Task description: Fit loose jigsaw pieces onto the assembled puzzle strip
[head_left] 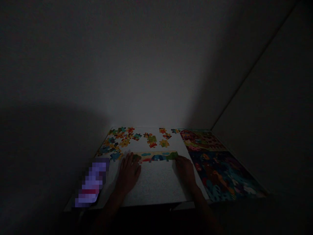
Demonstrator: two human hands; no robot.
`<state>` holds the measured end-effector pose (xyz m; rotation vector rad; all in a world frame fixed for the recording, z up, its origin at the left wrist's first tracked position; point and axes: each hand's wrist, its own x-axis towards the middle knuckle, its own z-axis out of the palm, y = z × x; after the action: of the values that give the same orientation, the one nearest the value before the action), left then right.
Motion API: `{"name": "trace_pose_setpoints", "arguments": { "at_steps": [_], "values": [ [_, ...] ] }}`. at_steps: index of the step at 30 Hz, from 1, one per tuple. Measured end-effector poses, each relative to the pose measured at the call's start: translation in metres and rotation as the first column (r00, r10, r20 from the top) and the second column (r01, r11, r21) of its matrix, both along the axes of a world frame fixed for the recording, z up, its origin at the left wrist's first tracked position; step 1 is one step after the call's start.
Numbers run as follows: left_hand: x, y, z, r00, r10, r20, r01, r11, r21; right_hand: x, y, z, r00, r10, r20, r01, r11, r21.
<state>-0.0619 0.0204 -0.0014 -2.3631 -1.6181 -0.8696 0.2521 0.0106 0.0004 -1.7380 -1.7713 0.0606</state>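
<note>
A row of joined jigsaw puzzle pieces point(156, 157), the puzzle strip, lies across the white tabletop point(156, 182). It shows blue clouds, green hills and a straight upper edge. My left hand point(128, 173) rests flat at the strip's left end, fingers stretched out and fingertips on or beside the end piece. At the other end, my right hand point(185, 168) has its fingers bent together on the green end piece. The dim light hides exactly how those fingertips grip it.
Loose puzzle pieces point(111, 143) are heaped at the back left, and several more point(152, 139) lie behind the strip. Two finished puzzle pictures, a farm scene point(202, 140) and a dark-blue one point(222, 176), cover the right side. A lit, blurred-out screen point(91, 182) stands left. Walls enclose the back and right.
</note>
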Motion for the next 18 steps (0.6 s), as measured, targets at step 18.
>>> {"name": "trace_pose_setpoints", "arguments": {
  "at_steps": [18],
  "values": [
    [0.0,-0.006,0.0,0.995,0.075,0.065,-0.073,0.997,-0.037,0.019,0.078,0.021,0.988,-0.138,-0.073,0.089,0.883,-0.46]
  ]
}}
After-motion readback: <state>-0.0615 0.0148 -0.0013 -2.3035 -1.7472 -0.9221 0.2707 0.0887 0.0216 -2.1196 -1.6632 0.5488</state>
